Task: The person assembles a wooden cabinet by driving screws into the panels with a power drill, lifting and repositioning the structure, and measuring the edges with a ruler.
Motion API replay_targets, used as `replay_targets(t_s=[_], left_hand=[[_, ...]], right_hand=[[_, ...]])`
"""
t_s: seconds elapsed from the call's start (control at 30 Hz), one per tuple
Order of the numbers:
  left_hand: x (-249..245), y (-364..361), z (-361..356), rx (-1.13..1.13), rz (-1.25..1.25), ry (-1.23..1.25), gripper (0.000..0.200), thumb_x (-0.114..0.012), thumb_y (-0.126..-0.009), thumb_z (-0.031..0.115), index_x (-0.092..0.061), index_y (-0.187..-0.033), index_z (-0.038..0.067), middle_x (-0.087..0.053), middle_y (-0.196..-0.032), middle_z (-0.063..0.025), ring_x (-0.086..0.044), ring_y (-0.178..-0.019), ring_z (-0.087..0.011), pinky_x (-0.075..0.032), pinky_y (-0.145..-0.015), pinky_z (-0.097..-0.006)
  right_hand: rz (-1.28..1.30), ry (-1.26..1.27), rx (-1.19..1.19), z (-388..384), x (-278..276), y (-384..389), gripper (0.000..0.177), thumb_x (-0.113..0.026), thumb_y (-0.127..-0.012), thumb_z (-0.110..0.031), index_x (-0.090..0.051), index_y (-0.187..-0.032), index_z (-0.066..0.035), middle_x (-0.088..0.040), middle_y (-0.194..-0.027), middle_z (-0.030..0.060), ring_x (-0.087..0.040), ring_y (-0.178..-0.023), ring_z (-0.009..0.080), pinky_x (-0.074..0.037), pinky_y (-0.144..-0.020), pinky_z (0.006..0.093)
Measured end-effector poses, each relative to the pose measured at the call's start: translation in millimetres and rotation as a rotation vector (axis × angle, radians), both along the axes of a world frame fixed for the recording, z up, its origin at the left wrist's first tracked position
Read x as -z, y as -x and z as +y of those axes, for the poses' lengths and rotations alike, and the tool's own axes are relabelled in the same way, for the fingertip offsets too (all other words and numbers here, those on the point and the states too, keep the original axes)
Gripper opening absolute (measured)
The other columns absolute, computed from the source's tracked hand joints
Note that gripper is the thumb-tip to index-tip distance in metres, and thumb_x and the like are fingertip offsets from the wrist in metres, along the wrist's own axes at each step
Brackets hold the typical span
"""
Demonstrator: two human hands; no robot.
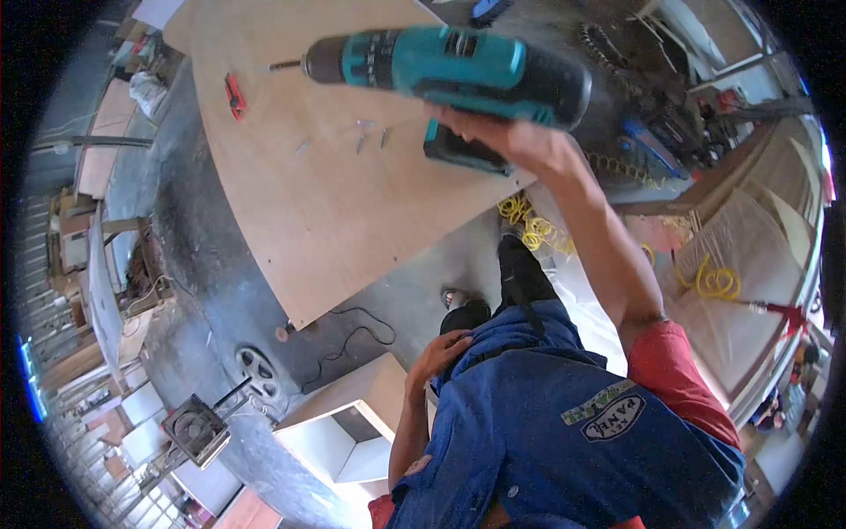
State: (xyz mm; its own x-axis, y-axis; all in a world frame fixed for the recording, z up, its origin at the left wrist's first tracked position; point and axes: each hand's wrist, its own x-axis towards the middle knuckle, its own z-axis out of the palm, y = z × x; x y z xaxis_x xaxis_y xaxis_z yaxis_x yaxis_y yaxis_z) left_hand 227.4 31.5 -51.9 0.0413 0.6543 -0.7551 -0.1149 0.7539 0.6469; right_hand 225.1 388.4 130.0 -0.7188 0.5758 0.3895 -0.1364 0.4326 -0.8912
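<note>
A teal and black cordless drill (458, 62) is held up over the right part of a wooden board (326, 203), its bit pointing left. My right hand (520, 141) is closed round its handle, between the body and the battery. Low in the view, my left hand (441, 353) rests against the dark clothing at my thigh, its fingers lying flat. On the board lie a red cutter (234, 96) and several small metal pieces (360, 141), left of the drill's battery.
A white open box (344, 441) stands on the floor below the board, near a black cable (357, 335) and a wheel-like metal part (257, 370). Yellow coiled hose (533, 225) lies right of the board. Wood scraps are piled at the left.
</note>
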Motion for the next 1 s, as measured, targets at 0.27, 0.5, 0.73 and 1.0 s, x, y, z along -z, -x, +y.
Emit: replay_targets(t_s=[0.27,0.5,0.73,1.0], left_hand=[[25.2,-14.2,-81.2,-0.003,-0.051,-0.001,0.048,-0.06,-0.089,0.038,-0.059,-0.121,0.003,-0.065,-0.11,-0.0136,-0.059,-0.104,-0.0218,-0.042,-0.093,-0.031],[27.4,-26.2,-97.8,-0.19,0.089,0.053,0.041,-0.062,-0.088,0.029,-0.061,-0.118,0.002,-0.066,-0.102,-0.0119,-0.061,-0.093,-0.0165,-0.045,-0.088,-0.029],[98.2,23.4,-127.3,-1.187,0.291,-0.103,0.052,-0.06,-0.089,0.029,-0.046,-0.133,0.005,-0.057,-0.121,-0.0113,-0.057,-0.107,-0.022,-0.042,-0.095,-0.0339],[173.3,160.4,-67.9,-1.394,0.673,-0.805,0.053,-0.037,-0.097,0.036,-0.037,-0.138,0.002,-0.048,-0.135,-0.0157,-0.049,-0.121,-0.0295,-0.034,-0.105,-0.0451]], right_hand=[[0.005,0.291,0.091,-14.1,-18.9,-7.2,0.015,-0.073,-0.079,-0.018,-0.063,-0.076,-0.007,-0.056,-0.063,-0.0004,-0.047,-0.052,0.0092,-0.033,-0.047,0.024],[0.281,0.036,0.412,-17.5,23.4,-40.0,0.029,-0.053,-0.095,-0.027,-0.062,-0.107,-0.002,-0.064,-0.096,0.0054,-0.059,-0.089,0.0126,-0.045,-0.084,0.0261],[0.084,0.267,0.625,-4.3,217.9,-102.0,0.051,-0.036,-0.1,-0.04,-0.054,-0.119,0.004,-0.059,-0.113,0.0125,-0.052,-0.11,0.0211,-0.036,-0.1,0.0336],[0.207,0.322,0.567,-25.1,341.2,-73.0,0.061,-0.026,-0.101,-0.047,-0.045,-0.129,0.004,-0.052,-0.125,0.009,-0.044,-0.118,0.0171,-0.03,-0.104,0.0298]])
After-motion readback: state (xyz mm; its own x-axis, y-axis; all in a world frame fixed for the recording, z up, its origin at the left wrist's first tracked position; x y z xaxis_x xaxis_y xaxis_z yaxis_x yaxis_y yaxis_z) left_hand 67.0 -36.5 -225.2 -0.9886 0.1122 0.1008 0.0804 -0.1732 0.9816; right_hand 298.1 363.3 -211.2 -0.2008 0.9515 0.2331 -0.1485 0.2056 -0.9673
